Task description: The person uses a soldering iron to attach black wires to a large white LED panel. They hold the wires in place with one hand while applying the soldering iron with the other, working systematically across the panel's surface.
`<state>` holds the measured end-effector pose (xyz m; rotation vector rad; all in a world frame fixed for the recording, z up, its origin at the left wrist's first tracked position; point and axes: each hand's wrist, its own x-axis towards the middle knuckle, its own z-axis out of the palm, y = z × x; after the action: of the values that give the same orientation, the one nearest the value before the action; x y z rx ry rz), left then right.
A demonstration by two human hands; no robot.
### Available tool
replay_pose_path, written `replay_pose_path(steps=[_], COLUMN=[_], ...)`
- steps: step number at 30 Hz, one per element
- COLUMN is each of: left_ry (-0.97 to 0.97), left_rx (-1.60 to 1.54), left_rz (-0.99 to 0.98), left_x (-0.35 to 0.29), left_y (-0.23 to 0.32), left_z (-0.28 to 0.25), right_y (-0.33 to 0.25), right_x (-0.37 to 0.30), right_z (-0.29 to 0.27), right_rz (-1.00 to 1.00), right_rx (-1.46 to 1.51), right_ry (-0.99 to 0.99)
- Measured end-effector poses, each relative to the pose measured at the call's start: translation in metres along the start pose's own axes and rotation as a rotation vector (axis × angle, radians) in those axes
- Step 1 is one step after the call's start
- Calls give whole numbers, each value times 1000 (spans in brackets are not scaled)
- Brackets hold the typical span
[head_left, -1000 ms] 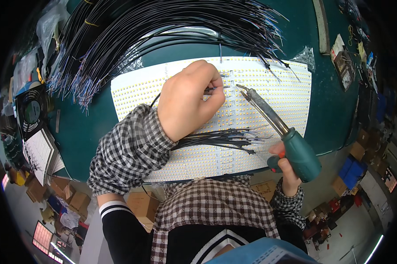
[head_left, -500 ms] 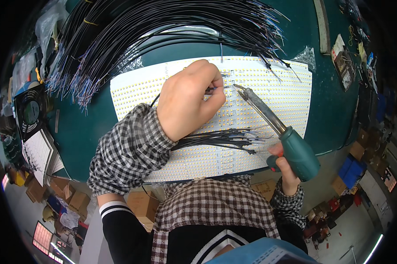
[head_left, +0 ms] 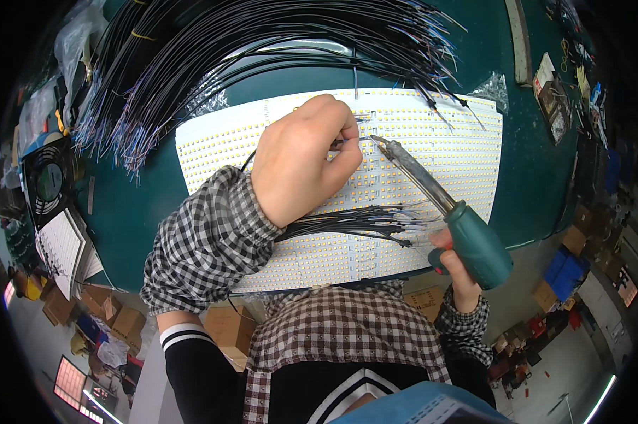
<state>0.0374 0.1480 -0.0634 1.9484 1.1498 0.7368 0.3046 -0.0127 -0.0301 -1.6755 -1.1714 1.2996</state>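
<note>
The left hand [head_left: 301,159] rests on the white LED panel [head_left: 467,152], its fingers pinched shut on the end of a thin black wire [head_left: 341,141] held near the panel's far edge. The right hand [head_left: 454,272] is closed around the green handle of a soldering iron [head_left: 442,205], whose metal tip comes in from the panel's right half and meets the pinched wire end. In this one head view, a loose bundle of short black wires [head_left: 354,220] lies across the panel's near half, apparently not yet joined, so most of the soldering looks still ahead; finished joints are too small to tell. A large sheaf of long black wires [head_left: 262,42] lies beyond the panel on the green surface [head_left: 128,212]. Cardboard boxes [head_left: 227,326] sit below the panel's near edge; their contents are hidden.
</note>
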Motion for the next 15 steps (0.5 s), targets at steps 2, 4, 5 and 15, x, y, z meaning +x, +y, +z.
replay_pose_path(steps=[2, 4, 5, 15], left_ry=[-6, -8, -8, -5], left_rx=[-5, -6, -4, 3], left_rz=[-15, -19, -17, -15], left_x=[0, 0, 0, -1], left_y=[1, 2, 2, 2], left_z=[-1, -1, -1, -1], right_y=[-4, -2, -1, 1], right_x=[-1, -1, -1, -3], right_z=[1, 0, -1, -1], right_rz=[82, 57, 44, 3], right_rx=[26, 15, 10, -3], right_ry=[17, 5, -1, 10])
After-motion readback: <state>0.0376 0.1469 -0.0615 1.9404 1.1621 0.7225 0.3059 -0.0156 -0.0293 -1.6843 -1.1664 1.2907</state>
